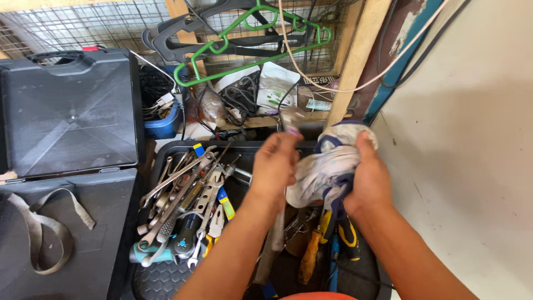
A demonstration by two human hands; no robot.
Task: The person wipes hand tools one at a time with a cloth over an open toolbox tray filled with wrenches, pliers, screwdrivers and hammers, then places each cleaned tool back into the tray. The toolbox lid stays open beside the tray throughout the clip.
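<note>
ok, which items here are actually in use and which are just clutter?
In use:
- left hand on a blurred metal hammer
- right hand bunching a white and blue cloth rag

Lying about:
- steel spanners in the black tray
- black plastic tool case
- green plastic hanger
- grey webbing strap

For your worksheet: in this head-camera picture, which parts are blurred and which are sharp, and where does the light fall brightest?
Head view: the left hand and the hammer it grips are smeared by motion blur; the right hand on the rag is only slightly soft; the spanners in the black tray are sharp; the pale wall is brightest, evenly lit.
</note>
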